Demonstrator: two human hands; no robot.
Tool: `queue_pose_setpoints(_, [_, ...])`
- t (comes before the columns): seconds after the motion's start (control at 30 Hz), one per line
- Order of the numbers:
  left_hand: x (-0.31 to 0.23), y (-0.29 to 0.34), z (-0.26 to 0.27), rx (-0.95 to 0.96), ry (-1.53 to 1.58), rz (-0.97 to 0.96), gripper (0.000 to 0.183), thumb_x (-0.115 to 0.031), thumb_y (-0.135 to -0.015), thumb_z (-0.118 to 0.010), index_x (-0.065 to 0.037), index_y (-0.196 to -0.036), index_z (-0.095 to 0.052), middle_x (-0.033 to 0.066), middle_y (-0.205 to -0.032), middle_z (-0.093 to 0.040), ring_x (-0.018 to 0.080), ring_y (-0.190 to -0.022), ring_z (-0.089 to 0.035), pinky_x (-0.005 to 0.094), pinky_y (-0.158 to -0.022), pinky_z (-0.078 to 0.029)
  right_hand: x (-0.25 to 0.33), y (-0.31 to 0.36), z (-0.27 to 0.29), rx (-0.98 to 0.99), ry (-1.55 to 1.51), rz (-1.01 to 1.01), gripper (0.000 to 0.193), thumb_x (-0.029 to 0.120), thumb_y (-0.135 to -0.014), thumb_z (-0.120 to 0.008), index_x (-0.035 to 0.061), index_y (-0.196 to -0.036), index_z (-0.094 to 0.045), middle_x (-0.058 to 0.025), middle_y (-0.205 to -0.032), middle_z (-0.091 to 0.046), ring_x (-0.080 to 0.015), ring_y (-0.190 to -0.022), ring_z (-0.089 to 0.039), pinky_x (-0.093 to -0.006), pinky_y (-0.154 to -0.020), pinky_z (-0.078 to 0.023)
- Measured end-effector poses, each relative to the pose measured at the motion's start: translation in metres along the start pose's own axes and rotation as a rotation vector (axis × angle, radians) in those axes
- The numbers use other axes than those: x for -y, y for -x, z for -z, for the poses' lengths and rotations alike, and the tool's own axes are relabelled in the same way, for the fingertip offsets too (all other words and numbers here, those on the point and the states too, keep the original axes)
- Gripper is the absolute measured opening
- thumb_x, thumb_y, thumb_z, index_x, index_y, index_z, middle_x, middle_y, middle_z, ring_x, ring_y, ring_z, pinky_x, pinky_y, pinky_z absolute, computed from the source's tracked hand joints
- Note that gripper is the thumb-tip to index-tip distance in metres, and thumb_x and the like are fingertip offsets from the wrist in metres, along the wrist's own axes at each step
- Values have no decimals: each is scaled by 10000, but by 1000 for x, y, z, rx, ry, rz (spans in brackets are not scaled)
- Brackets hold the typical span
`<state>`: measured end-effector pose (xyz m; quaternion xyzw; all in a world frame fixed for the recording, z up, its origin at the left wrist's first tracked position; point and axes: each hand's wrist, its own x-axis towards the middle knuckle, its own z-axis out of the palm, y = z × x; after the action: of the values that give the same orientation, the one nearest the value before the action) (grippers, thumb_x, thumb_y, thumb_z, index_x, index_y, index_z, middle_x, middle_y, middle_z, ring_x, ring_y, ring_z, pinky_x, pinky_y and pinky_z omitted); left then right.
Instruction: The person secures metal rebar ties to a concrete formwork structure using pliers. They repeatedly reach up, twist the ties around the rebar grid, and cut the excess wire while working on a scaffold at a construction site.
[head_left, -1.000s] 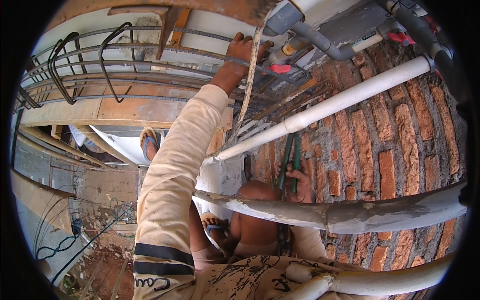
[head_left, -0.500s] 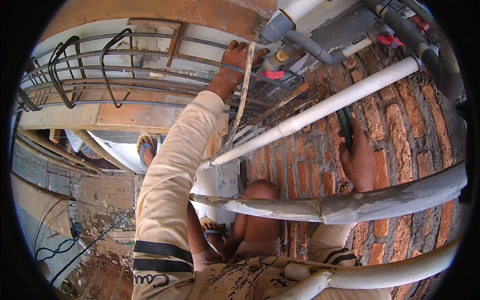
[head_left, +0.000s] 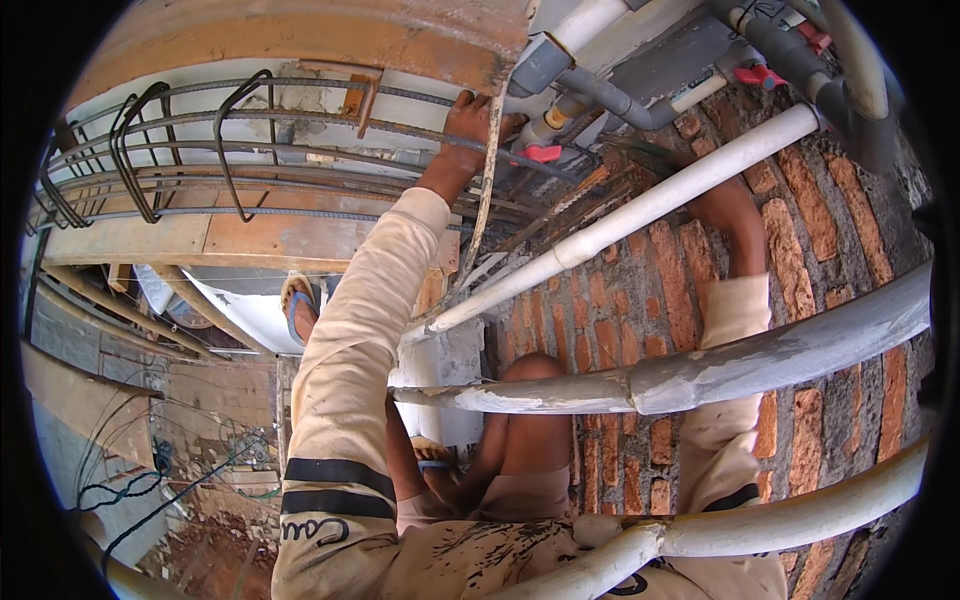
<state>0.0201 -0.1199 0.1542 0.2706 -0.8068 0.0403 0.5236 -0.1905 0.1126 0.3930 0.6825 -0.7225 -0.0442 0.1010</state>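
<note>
At the top middle, my left hand is wrapped round the rebar cage near its right end, behind a thin, mud-spotted stick. My right arm reaches up along the brick wall, and my right hand is partly covered by a slanting white pipe. It is closed on a slim dark green tool, which points left toward the bars' ends; its working end cannot be made out. A red-handled valve sits just right of my left hand.
A grey pipe crosses over my right arm, and a white branched pipe runs lower down. Wooden boards lie along the cage. The brick wall fills the right side. Another person's sandalled foot shows at left.
My right hand has moved up and left with the green tool, passing behind the white pipe. My left hand stays on the rebar. The view has shifted slightly.
</note>
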Motion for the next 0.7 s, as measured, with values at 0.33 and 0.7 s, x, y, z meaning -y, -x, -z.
queue_pose_setpoints(0.33, [4, -1, -9, 11, 48, 9, 265, -215, -829, -717, -259, -1084, -776, 115, -946, -657, 303, -964, -678, 442, -822, -555, -49, -105, 19, 650, -237, 46, 681, 83, -742, -666, -112, -1376, -511, -159, -1125, -729, -185, -989, -674, -275, -892, -511])
queue_pose_setpoints(0.7, [-2, -4, -1, 23, 2, 53, 266, -180, -832, -714, -239, -1083, -782, 142, -942, -670, 348, -922, -682, 445, -824, -547, -40, -108, 34, 741, -210, 69, 647, 69, -733, -628, -126, -1342, -523, -174, -1114, -721, -213, -991, -672, -303, -865, -514])
